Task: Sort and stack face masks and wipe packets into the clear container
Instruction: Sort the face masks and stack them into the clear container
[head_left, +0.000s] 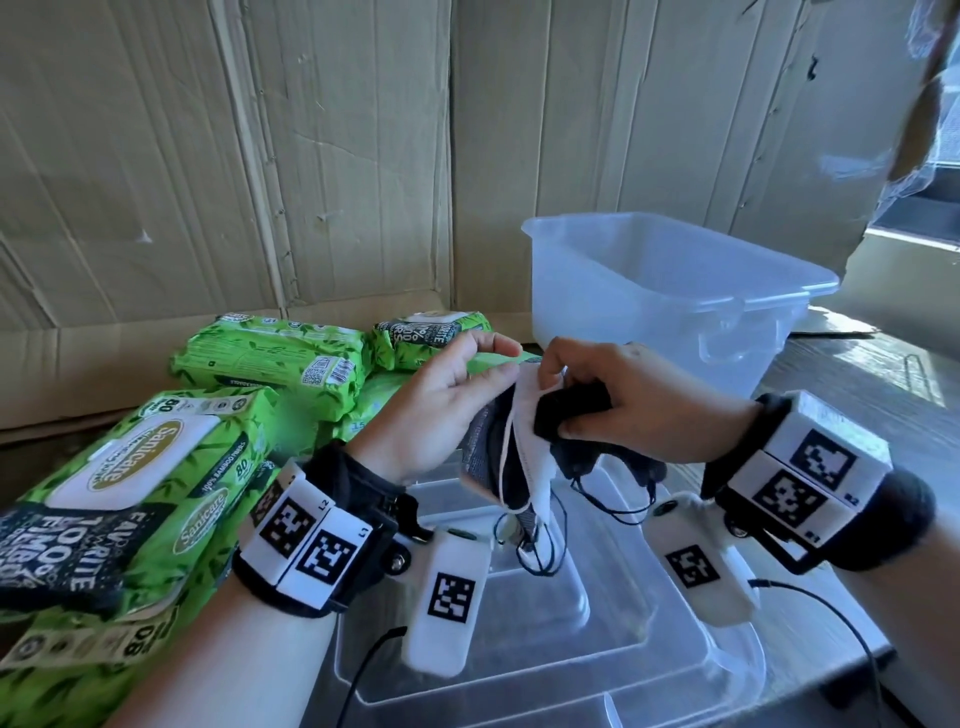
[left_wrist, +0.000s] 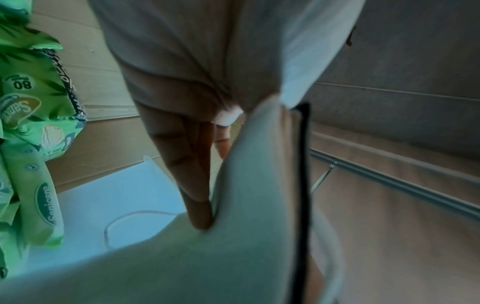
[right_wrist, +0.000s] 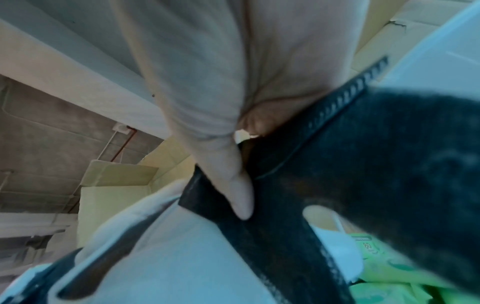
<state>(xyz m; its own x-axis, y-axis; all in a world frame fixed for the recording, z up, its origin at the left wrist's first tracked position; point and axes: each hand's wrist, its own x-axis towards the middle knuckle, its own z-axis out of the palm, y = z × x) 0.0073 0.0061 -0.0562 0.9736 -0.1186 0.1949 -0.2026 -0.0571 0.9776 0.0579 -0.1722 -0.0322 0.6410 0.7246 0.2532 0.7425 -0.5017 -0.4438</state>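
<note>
Nearest the lens, at the left edge: green wipe packets heaped on the desk, labels facing every way, evidently waiting unsorted. More of them further back, just short of the cardboard backdrop.

Under the wrists, lying flat: a clear lid, probably set aside so that the container stays open for loading.

Above the lid, both hands working one bundle of face masks. Left hand curled, thumb and fingertips pinching the edge of a white mask, seemingly peeling it from the rest. Right hand clamped on a black mask, thumb pressed on its fabric, holding the dark ones back while the white one comes free. Hands close together, nearly touching over the bundle. Ear loops dangling tangled below, a likely reason for holding the masks up in the air and not on the surface: easier to tease apart by colour.

Behind and right of the hands: the clear container, upright on the desk, nothing visible inside, placed within easy reach for dropping each sorted stack. Sorting hardly begun, by the look of it.
</note>
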